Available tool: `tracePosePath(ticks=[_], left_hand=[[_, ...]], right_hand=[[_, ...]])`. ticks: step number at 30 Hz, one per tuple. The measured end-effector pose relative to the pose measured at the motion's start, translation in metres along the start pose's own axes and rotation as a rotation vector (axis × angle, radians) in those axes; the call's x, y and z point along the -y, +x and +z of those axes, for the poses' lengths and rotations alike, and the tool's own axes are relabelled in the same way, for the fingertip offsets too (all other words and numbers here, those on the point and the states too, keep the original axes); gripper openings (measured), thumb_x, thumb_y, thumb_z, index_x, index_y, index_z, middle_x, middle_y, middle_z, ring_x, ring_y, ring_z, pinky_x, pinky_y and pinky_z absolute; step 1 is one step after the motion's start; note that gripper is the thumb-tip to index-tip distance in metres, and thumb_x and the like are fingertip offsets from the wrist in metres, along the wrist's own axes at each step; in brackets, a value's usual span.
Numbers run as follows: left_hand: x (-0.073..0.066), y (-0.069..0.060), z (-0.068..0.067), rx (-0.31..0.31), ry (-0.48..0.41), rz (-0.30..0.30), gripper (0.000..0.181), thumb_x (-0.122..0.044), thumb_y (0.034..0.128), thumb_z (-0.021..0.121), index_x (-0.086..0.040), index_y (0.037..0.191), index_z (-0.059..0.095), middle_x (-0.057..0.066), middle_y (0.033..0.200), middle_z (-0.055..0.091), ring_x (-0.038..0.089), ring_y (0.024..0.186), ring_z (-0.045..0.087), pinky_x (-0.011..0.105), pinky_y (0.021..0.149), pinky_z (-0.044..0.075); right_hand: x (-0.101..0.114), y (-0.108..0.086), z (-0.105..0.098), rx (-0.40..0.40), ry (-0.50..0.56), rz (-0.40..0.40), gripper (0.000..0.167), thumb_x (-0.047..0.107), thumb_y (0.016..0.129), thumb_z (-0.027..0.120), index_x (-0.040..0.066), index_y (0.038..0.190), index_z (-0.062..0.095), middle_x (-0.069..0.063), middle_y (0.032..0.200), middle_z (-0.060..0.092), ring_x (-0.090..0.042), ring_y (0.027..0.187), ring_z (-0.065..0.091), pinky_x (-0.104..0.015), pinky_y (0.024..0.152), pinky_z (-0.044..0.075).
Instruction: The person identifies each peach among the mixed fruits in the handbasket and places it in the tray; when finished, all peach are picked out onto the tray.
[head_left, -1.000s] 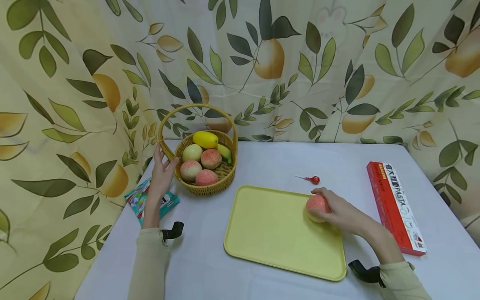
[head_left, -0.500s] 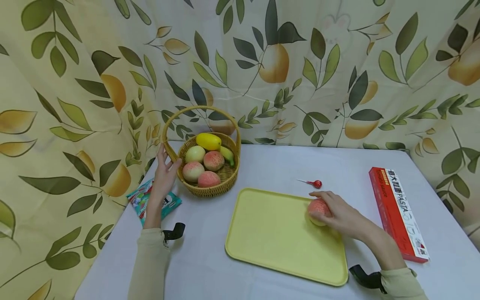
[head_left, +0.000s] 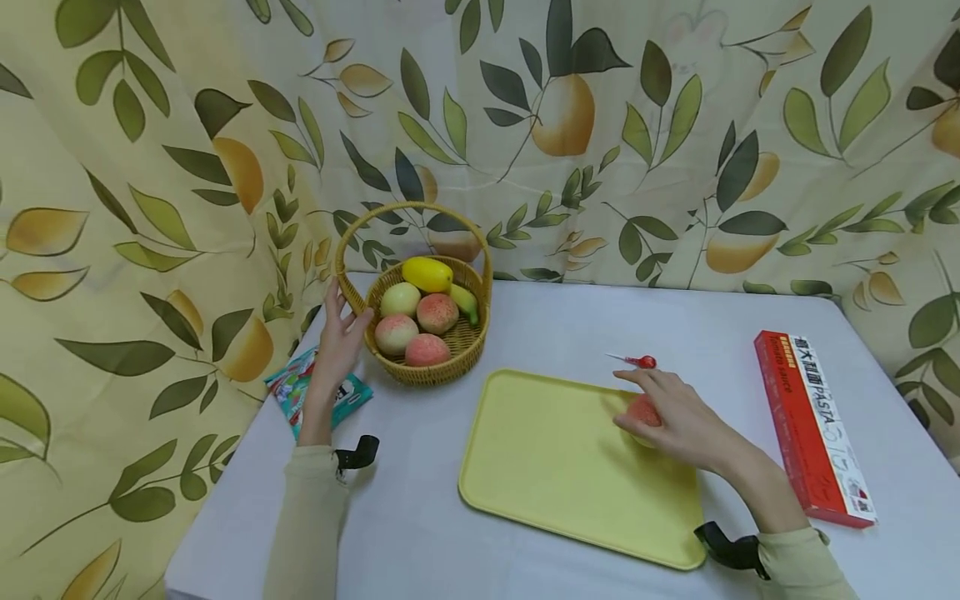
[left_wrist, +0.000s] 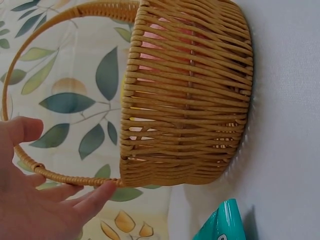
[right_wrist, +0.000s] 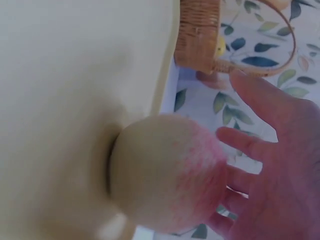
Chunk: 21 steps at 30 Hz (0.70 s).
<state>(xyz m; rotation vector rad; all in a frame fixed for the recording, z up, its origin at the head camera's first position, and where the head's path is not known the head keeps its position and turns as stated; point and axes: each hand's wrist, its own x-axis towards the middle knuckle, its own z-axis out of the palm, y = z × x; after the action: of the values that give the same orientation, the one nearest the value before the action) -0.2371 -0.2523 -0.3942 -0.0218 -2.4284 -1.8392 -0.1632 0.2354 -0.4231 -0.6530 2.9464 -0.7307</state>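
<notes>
A pink and cream peach (right_wrist: 165,172) rests on the yellow tray (head_left: 555,467), near its right edge. Over it is my right hand (head_left: 678,421), mostly hiding it in the head view; in the right wrist view the fingers are spread and the thumb stands off the peach. My left hand (head_left: 337,350) is at the left side of the wicker basket (head_left: 427,372), fingertips touching the base of its handle (left_wrist: 75,178), fingers loosely extended. Inside the basket lie several peaches (head_left: 437,313), a yellow fruit (head_left: 427,273) and a green-yellow banana-like piece (head_left: 465,303).
Beneath the left forearm lies a teal snack bag (head_left: 352,397). A small red-handled tool (head_left: 641,362) is behind the tray, and a red and white pasta box (head_left: 813,429) lies to the right. Patterned cloth hangs behind the table.
The fingers of my right hand have loosened from the peach and spread, with the peach left on the tray. My left hand stays at the basket handle. The head view has shifted slightly.
</notes>
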Motion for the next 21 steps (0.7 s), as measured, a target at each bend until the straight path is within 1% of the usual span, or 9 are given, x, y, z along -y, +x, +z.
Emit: tracePosePath(ticks=[4, 6, 7, 9, 12, 16, 19, 21], left_hand=[[-0.012, -0.005, 0.003, 0.005, 0.002, -0.002, 0.085, -0.025, 0.1081, 0.05, -0.02, 0.166, -0.011, 0.019, 0.173, -0.001, 0.048, 0.156, 0.021, 0.06, 0.122, 0.033], [-0.013, -0.007, 0.002, 0.0, 0.011, 0.002, 0.084, -0.024, 0.1081, 0.05, -0.02, 0.166, -0.011, 0.02, 0.173, 0.0, 0.048, 0.156, 0.021, 0.06, 0.122, 0.034], [-0.013, -0.005, 0.002, -0.004, 0.013, 0.007, 0.084, -0.024, 0.1081, 0.05, -0.021, 0.166, -0.011, 0.019, 0.173, 0.0, 0.049, 0.156, 0.022, 0.061, 0.122, 0.034], [-0.009, 0.0, 0.002, -0.013, 0.015, 0.019, 0.084, -0.025, 0.1081, 0.05, -0.026, 0.166, -0.011, 0.017, 0.174, 0.001, 0.047, 0.156, 0.022, 0.061, 0.121, 0.034], [0.002, 0.006, 0.001, -0.03, 0.017, 0.029, 0.083, -0.029, 0.108, 0.051, -0.033, 0.165, -0.01, 0.012, 0.175, 0.002, 0.045, 0.156, 0.024, 0.06, 0.121, 0.035], [0.015, 0.009, 0.001, -0.05, 0.021, 0.032, 0.082, -0.033, 0.1075, 0.051, -0.038, 0.165, -0.007, 0.01, 0.175, 0.005, 0.042, 0.156, 0.028, 0.059, 0.121, 0.036], [0.02, 0.009, 0.003, -0.068, 0.02, 0.031, 0.079, -0.034, 0.1072, 0.051, -0.041, 0.164, -0.003, 0.01, 0.175, 0.008, 0.041, 0.154, 0.031, 0.059, 0.12, 0.038], [0.02, 0.008, 0.004, -0.079, 0.02, 0.027, 0.078, -0.034, 0.1069, 0.051, -0.042, 0.164, -0.002, 0.01, 0.174, 0.01, 0.04, 0.154, 0.033, 0.059, 0.12, 0.038]], right_hand=[[0.01, 0.007, -0.002, -0.025, -0.001, -0.049, 0.064, 0.042, 0.095, 0.071, 0.015, 0.149, 0.049, -0.018, 0.148, 0.052, -0.041, 0.136, 0.044, -0.065, 0.111, 0.034], [0.017, 0.014, 0.0, -0.03, 0.004, -0.08, 0.064, 0.042, 0.096, 0.071, 0.015, 0.149, 0.049, -0.016, 0.148, 0.053, -0.039, 0.138, 0.045, -0.065, 0.113, 0.033], [0.02, 0.018, -0.001, -0.034, 0.003, -0.092, 0.064, 0.043, 0.096, 0.07, 0.015, 0.15, 0.048, -0.015, 0.149, 0.053, -0.038, 0.139, 0.045, -0.065, 0.113, 0.034], [0.029, 0.026, -0.002, -0.03, -0.001, -0.108, 0.064, 0.046, 0.098, 0.067, 0.015, 0.151, 0.047, -0.013, 0.151, 0.052, -0.037, 0.141, 0.044, -0.064, 0.114, 0.036], [0.042, 0.037, -0.003, -0.007, -0.003, -0.116, 0.067, 0.05, 0.099, 0.064, 0.017, 0.153, 0.045, -0.011, 0.156, 0.048, -0.035, 0.146, 0.043, -0.063, 0.115, 0.038], [0.06, 0.051, -0.003, 0.027, -0.002, -0.143, 0.07, 0.052, 0.098, 0.064, 0.019, 0.156, 0.042, -0.006, 0.16, 0.046, -0.032, 0.148, 0.042, -0.061, 0.119, 0.035], [0.076, 0.069, -0.003, 0.046, -0.015, -0.199, 0.071, 0.051, 0.098, 0.064, 0.019, 0.157, 0.042, -0.005, 0.16, 0.046, -0.03, 0.149, 0.042, -0.058, 0.121, 0.035], [0.086, 0.084, -0.001, 0.055, -0.037, -0.255, 0.07, 0.051, 0.098, 0.064, 0.017, 0.156, 0.043, -0.006, 0.16, 0.046, -0.029, 0.148, 0.043, -0.057, 0.121, 0.036]])
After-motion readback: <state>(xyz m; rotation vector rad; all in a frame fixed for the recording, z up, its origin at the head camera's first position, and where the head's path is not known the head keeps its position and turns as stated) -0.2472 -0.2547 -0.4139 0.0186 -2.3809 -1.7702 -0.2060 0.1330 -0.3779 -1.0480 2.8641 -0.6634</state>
